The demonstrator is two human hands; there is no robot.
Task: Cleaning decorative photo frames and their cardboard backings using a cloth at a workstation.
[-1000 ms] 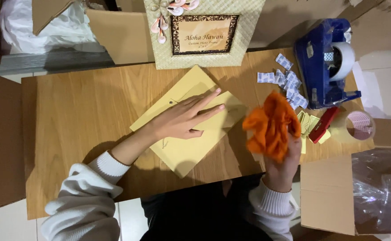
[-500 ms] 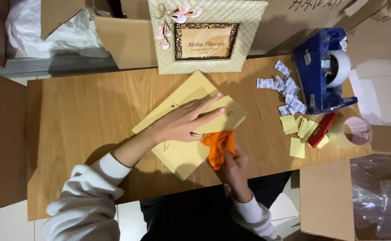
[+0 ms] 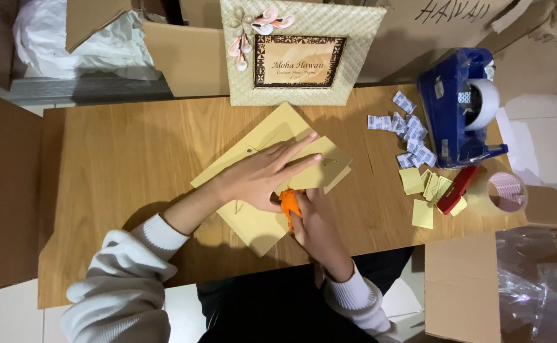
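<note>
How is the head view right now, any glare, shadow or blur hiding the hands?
Head view: even indoor light, no glare on the wooden table; left hand and right hand sharp; soft shadow under the left forearm; orange cloth mostly hidden between the hands on the yellow envelope.

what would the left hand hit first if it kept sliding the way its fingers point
Probably bare wooden tabletop past the yellow paper envelope under the left hand; the scattered small blue-and-white paper packets lie further along, roughly in line.
</note>
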